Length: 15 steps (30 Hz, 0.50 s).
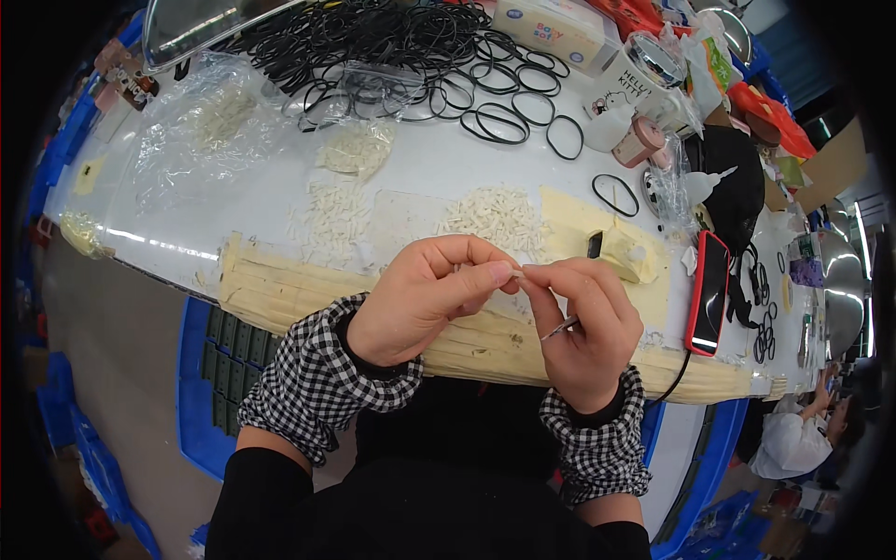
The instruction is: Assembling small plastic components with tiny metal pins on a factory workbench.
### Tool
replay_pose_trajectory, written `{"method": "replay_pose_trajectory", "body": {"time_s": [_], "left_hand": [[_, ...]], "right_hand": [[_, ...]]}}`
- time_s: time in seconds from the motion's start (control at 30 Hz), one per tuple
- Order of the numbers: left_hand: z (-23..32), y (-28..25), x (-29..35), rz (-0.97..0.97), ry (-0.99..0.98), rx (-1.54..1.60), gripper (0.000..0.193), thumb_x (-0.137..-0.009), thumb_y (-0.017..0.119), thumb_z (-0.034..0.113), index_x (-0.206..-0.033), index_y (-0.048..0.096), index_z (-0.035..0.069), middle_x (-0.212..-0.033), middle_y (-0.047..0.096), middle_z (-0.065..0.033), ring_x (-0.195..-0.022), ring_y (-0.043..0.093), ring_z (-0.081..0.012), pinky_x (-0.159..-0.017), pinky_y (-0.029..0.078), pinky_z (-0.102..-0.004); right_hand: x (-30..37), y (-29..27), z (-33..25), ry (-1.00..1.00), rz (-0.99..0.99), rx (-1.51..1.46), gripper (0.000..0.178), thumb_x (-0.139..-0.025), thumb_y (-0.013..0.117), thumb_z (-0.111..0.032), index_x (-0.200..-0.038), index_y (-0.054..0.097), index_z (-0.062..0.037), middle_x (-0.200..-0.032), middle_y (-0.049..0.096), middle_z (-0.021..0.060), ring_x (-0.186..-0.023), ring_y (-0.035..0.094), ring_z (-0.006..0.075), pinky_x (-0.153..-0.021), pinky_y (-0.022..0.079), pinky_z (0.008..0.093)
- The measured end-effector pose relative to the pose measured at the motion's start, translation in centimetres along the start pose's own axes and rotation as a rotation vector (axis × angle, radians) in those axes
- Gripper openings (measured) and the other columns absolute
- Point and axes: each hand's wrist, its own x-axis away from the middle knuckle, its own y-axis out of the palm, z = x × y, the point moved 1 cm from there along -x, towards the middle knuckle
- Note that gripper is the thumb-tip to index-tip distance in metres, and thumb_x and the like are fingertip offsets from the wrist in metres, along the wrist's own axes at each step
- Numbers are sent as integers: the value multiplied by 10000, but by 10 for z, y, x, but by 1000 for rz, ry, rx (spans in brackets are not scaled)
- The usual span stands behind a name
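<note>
My left hand (425, 303) and my right hand (590, 327) meet fingertip to fingertip above the padded table edge. Pinched between them is a small pale white piece (518, 274), mostly covered by the fingers. A slim metal tool (559, 328) also sits in my right hand, tucked against the fingers; its kind cannot be made out. Just beyond my hands lies a pile of small white pieces (495, 215). To its left is a looser pile (334, 219), beneath a clear bag of similar pieces (357, 149).
Black rubber bands (373, 47) heap at the back. A large clear bag (191, 131) lies at left. A tape-covered block (625, 254) and a red-cased phone (709, 294) are at right. Yellowish padding (308, 289) lines the front edge; a blue crate (193, 392) stands below.
</note>
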Motion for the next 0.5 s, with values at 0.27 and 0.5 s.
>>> {"method": "replay_pose_trajectory", "body": {"time_s": [0.27, 0.5], "left_hand": [[1, -1, 1, -16, -36, 8, 146, -931, 592, 140, -979, 627, 6, -886, 644, -30, -659, 412, -35, -590, 342, -176], [1, -4, 0, 0, -70, 86, 200, -914, 625, 161, -1036, 613, 2, -845, 587, 37, -659, 432, -3, -582, 354, -154]], "right_hand": [[-4, 1, -4, 217, -89, -153, 183, -778, 644, 96, -931, 669, -1, -821, 613, 104, -707, 613, 189, -580, 479, 267], [-4, 3, -4, 242, -182, -225, 285, -798, 610, 109, -1046, 668, -18, -904, 608, 108, -755, 620, 185, -629, 495, 247]]}}
